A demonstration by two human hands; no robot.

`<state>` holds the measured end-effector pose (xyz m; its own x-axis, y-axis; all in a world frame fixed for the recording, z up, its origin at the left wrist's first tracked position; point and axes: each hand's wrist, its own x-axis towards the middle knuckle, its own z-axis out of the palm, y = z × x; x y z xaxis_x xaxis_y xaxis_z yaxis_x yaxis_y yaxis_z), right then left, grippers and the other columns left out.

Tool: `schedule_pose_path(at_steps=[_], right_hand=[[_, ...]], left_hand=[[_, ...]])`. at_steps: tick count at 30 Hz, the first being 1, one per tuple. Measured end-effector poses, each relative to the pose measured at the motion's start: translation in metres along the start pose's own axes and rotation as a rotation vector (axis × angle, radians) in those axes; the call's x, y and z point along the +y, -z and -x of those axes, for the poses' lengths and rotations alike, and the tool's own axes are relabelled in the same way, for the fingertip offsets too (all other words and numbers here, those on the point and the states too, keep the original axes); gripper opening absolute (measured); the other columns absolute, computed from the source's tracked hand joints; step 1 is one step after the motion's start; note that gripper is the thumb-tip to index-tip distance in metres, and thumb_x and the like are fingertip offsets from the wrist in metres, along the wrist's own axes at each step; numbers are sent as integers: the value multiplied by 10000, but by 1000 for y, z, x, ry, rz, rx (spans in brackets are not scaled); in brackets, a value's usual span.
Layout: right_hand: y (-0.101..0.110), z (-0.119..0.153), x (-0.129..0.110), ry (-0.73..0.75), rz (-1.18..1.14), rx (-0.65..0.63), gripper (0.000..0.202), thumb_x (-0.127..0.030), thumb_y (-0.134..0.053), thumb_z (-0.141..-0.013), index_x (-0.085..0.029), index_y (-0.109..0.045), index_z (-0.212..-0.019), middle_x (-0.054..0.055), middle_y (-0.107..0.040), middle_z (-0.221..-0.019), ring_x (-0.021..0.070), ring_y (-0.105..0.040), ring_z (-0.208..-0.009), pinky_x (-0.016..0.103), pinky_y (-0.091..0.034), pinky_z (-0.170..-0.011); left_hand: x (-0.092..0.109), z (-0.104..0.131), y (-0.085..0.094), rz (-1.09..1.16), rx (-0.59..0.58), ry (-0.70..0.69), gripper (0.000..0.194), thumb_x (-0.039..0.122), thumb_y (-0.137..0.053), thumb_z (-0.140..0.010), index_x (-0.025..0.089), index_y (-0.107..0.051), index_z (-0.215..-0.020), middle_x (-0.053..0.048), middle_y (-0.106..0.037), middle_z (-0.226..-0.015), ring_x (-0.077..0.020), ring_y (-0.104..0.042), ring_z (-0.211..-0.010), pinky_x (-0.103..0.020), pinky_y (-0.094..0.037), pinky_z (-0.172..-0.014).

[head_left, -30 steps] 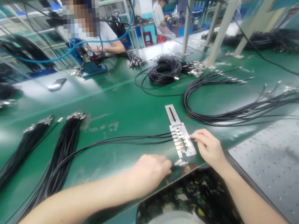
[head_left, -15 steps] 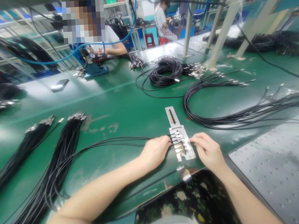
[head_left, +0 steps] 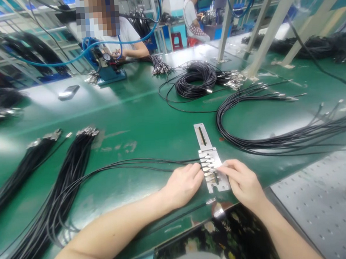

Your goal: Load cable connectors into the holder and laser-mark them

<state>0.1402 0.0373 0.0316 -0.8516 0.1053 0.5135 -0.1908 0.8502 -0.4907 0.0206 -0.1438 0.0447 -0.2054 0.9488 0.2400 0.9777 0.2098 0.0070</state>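
A slotted metal fixture lies on the green bench between my hands, its narrow hinged flap folded away toward the far side. Several black cables run in from the left, and their silvery connectors sit side by side in the slots. At the fixture's left edge, my left hand is closed on a black cable, with its fingertips partly hidden. My right hand pinches the end of a connector at the right side of the slots. Nearer me, another cable end rests on the bench.
Two cable bundles lie at left. Coiled cables and a curved bundle occupy the far and right side. Across the bench a person sits at a small blue press. A perforated metal plate is at right.
My right hand's fingertips have moved inward over the fixture's right side, onto a connector. My left hand has slid slightly lower along the left edge. The view has shifted a little.
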Motion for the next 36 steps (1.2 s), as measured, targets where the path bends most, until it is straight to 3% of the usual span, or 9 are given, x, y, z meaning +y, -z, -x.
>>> schedule_pose_path(at_steps=[4, 10, 18, 21, 26, 30, 32, 36], right_hand=[[-2, -2, 0, 63, 116, -36, 332, -39, -388, -830, -186, -656, -959, 87, -576, -998, 179, -516, -831, 337, -440, -708], [-4, -2, -4, 100, 249, -25, 302, -30, -422, -800, -154, -668, -922, 102, -610, -946, 204, -494, -820, 341, -384, -680], [-6, -5, -5, 88, 245, -34, 285, -36, -430, -791, -171, -664, -880, 83, -615, -922, 194, -496, -810, 330, -366, -680], [-5, -4, -1, 85, 213, -58, 328, -18, -422, -770, -190, -659, -917, 75, -603, -945, 197, -505, -835, 336, -385, -691], [-1, 3, 2, 10, 69, 95, 345, -21, -393, -788, -193, -653, -936, 74, -571, -958, 174, -550, -838, 327, -454, -715], [-1, 8, 0, -23, 46, 192, 343, -15, -392, -788, -193, -650, -926, 63, -577, -897, 160, -569, -787, 299, -473, -678], [-2, 9, -1, -21, 52, 183, 335, -20, -399, -787, -196, -653, -917, 63, -584, -889, 164, -574, -784, 299, -476, -673], [-4, 9, 0, -20, 42, 199, 333, -18, -404, -781, -192, -656, -912, 64, -589, -898, 165, -579, -786, 296, -481, -673]], left_hand=[[1, -2, 1, -25, -41, -6, 235, 189, -281, -929, 168, -496, -835, -29, -448, -748, -158, -426, -655, -253, -392, -521], [-1, 2, 6, -3, -71, -53, 289, 208, -291, -935, 171, -460, -1166, -51, -488, -837, -158, -427, -707, -274, -416, -587], [-6, -6, 10, 72, -169, 69, 302, 197, -392, -897, 288, -512, -1159, -48, -517, -925, -197, -394, -823, -324, -349, -658], [0, -7, 18, 46, -185, 90, 277, 217, -400, -894, 269, -514, -1140, -51, -512, -974, -210, -398, -860, -338, -350, -685], [15, 25, 41, 91, -303, 90, 223, 368, -490, -862, 172, -529, -961, -63, -513, -960, -214, -432, -862, -348, -391, -720], [21, 57, 52, 186, -429, 137, 103, 262, -485, -868, 167, -515, -842, -43, -523, -888, -182, -470, -792, -289, -415, -656], [20, 60, 51, 217, -405, 163, 126, 182, -403, -889, 167, -513, -830, -41, -536, -857, -174, -490, -779, -280, -424, -657], [9, 42, 42, 240, -211, 314, 164, 177, -333, -907, 164, -497, -896, -31, -569, -816, -153, -531, -737, -273, -438, -670]])
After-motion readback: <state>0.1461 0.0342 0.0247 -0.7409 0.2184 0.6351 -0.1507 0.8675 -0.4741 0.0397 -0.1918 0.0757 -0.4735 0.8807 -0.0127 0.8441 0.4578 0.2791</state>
